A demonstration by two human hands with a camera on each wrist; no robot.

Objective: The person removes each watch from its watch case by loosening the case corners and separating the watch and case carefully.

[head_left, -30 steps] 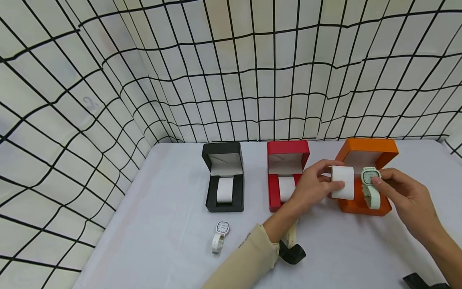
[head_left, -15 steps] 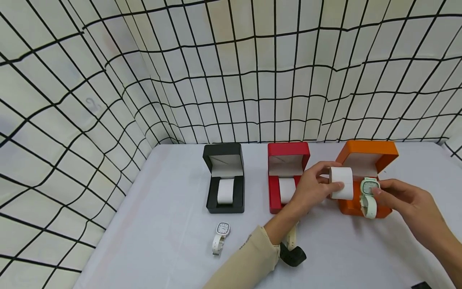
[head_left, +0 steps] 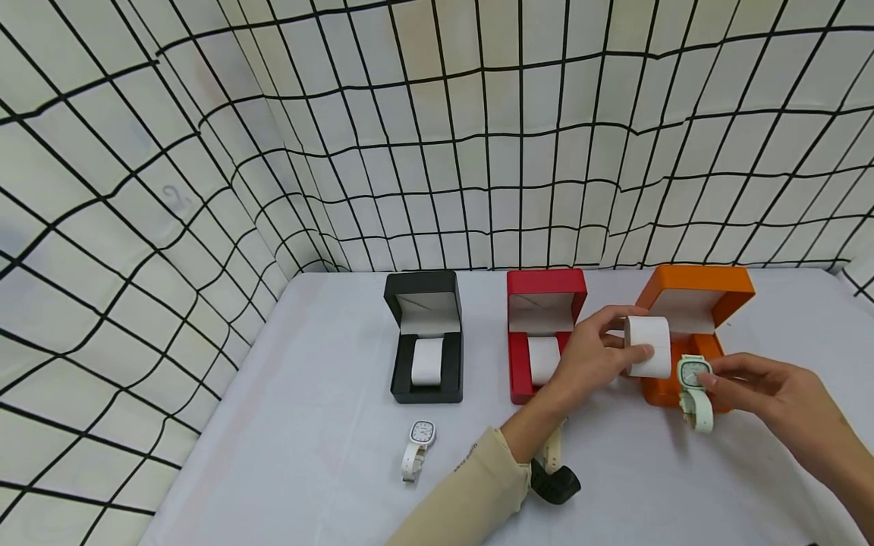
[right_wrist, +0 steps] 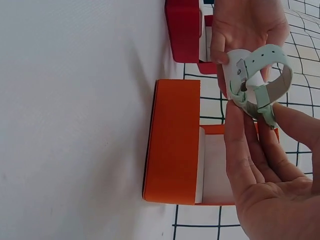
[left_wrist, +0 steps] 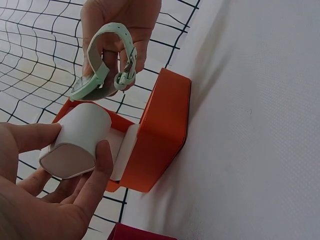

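My left hand [head_left: 597, 349] grips a white watch cushion [head_left: 649, 346] between thumb and fingers, above the left part of the open orange watch box [head_left: 734, 287]. Just right of it, my right hand [head_left: 774, 383] pinches a mint-green wristwatch [head_left: 694, 371] by its case. The watch's buckled strap hangs down in a loop over the box's front edge. In the left wrist view the cushion [left_wrist: 82, 135] is apart from the mint-green strap [left_wrist: 112, 35]. Seen from the right wrist, the fingers and thumb hold the watch [right_wrist: 267, 85] by its underside.
An open black watch box [head_left: 451, 379] and an open red one [head_left: 519, 371] stand to the left, each with a white cushion. A white watch [head_left: 418, 444] lies before the black box. A cream-strapped watch [head_left: 551, 451], partly hidden, and a black curved piece [head_left: 554, 485] lie beside my left sleeve.
My right hand has lowered the mint-green watch toward the front of the orange box and slightly left. My left hand with the cushion has stayed almost still.
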